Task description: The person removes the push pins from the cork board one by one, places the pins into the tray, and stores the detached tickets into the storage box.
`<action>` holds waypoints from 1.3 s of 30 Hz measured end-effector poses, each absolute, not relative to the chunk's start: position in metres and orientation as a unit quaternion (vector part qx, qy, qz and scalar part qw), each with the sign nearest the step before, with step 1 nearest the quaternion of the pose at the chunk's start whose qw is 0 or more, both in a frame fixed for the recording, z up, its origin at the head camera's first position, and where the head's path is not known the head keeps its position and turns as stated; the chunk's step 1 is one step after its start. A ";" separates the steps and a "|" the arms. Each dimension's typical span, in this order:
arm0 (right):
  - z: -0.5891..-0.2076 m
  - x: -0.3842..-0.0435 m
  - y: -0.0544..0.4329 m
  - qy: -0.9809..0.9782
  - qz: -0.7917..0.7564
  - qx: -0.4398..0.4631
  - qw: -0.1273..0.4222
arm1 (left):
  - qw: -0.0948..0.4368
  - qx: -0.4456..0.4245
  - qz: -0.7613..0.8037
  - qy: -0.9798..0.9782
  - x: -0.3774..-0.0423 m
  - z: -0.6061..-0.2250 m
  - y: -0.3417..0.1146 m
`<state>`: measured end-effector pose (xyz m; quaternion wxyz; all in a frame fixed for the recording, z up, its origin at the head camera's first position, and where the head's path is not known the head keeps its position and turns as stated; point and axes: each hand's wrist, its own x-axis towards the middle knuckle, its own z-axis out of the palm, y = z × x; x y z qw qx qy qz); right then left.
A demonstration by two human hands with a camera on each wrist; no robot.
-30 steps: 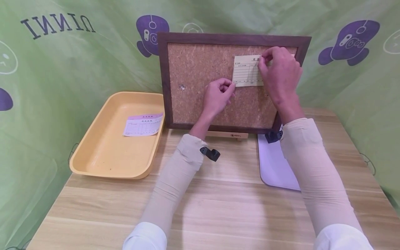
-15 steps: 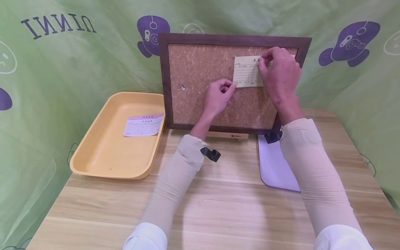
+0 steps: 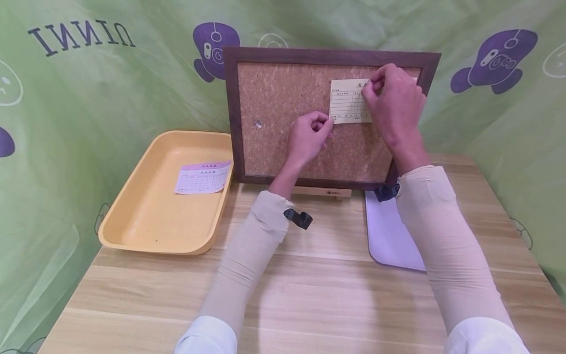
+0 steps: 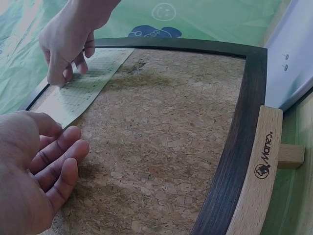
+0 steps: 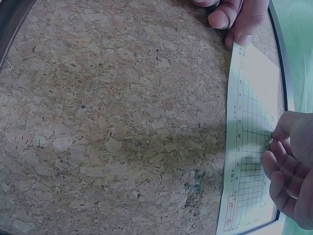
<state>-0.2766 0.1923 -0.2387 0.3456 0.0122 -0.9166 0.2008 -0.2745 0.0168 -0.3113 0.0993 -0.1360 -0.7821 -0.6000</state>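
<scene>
A pale yellow printed receipt slip (image 3: 342,104) lies flat against the upper right of a brown-framed corkboard (image 3: 283,142). My left hand (image 3: 307,137) pinches the slip's lower left corner between thumb and index finger. At the slip's top edge, near its middle, my right hand (image 3: 398,105) pinches a small thing that looks like a pushpin. Its fingertips hide most of it and cover the slip's right part in the head view. The right wrist view shows the slip (image 5: 249,122) along its length, including a red stamp box at one end.
Left of the board stands a yellow tray (image 3: 132,216) with pink and white slips (image 3: 201,179) inside. A pale purple tray (image 3: 393,236) sits at the board's right; pushpins (image 4: 285,57) lie on it. A wooden stand (image 4: 257,181) supports the board.
My right fingers have shifted very slightly at the slip's top edge. The left hand, slip and board stay in place.
</scene>
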 end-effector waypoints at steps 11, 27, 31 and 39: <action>-0.238 -0.279 0.194 -0.922 0.198 0.005 0.334 | 0.096 -0.136 -0.600 -0.783 -0.274 -0.311 0.017; -0.238 -0.280 0.197 -0.922 0.208 0.019 0.326 | 0.091 -0.134 -0.602 -0.782 -0.276 -0.312 0.017; -0.239 -0.279 0.197 -0.923 0.209 0.019 0.322 | 0.088 -0.135 -0.603 -0.781 -0.275 -0.312 0.017; -0.239 -0.280 0.198 -0.923 0.213 0.015 0.320 | 0.094 -0.136 -0.601 -0.782 -0.274 -0.311 0.017</action>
